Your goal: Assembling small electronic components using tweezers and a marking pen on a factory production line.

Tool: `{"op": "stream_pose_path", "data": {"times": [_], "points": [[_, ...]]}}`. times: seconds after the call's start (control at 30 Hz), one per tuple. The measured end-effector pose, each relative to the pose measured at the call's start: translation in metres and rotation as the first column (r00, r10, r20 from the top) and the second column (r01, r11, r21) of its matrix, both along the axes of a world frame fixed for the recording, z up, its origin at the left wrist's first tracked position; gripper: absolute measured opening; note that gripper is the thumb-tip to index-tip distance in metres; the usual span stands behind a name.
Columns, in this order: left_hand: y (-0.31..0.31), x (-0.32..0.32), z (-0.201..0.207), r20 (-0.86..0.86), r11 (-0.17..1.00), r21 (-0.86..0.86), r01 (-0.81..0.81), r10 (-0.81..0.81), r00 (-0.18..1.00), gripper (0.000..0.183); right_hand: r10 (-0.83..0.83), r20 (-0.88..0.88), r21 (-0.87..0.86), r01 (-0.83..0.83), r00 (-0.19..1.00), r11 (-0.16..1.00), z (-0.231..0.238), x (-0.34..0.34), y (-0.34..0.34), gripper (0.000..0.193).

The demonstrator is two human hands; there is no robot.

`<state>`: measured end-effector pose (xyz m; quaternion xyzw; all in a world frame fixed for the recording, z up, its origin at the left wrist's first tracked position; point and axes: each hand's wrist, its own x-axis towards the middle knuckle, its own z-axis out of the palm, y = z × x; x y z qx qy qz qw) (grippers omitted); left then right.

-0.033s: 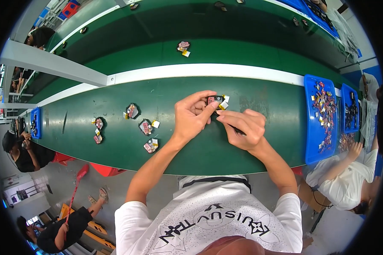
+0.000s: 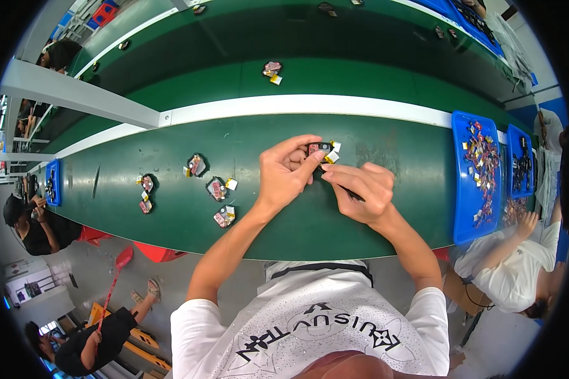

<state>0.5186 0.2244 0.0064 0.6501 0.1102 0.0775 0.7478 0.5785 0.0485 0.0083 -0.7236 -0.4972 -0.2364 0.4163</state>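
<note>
Circuit assembly pinched between left fingers.

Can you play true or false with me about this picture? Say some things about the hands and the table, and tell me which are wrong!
1. The left hand holds a small dark piece. True.
2. The right hand lies flat on the green table. False: it grips a thin dark tool.
3. The biggest tray on the right is yellow. False: it is blue.
4. A white strip runs along the far edge of the green table. True.
5. The loose pieces on the green table nearest the left hand are to its right. False: they lie to its left.
</note>
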Motion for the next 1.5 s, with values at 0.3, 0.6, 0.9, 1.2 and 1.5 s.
{"op": "stream_pose_path", "data": {"times": [0.3,0.6,0.9,1.2,1.5], "points": [[-0.001,0.001,0.001,-0.061,0.999,0.011,-0.052,0.052,0.997,0.018,-0.007,0.009,0.012,0.007,1.000,1.000,-0.006,-0.003,0.005,0.030],[-0.010,0.001,-0.012,0.141,0.947,0.251,-0.199,0.168,0.976,0.015,0.008,0.043,0.053,-0.011,0.999,0.999,-0.004,-0.006,0.007,0.029],[-0.012,-0.012,0.018,-0.014,0.983,0.117,-0.139,0.141,0.990,0.015,0.072,0.177,0.040,-0.080,0.982,0.996,0.000,-0.006,0.000,0.030],[0.030,-0.011,0.049,-0.016,0.967,0.149,-0.208,0.213,0.977,0.019,0.047,0.205,0.065,-0.061,0.978,0.996,0.032,-0.014,-0.023,0.031],[0.262,0.109,-0.028,0.014,0.633,0.654,-0.414,0.538,0.843,0.021,-0.143,0.058,0.136,0.134,0.988,0.981,0.058,-0.061,-0.067,0.032]]}}
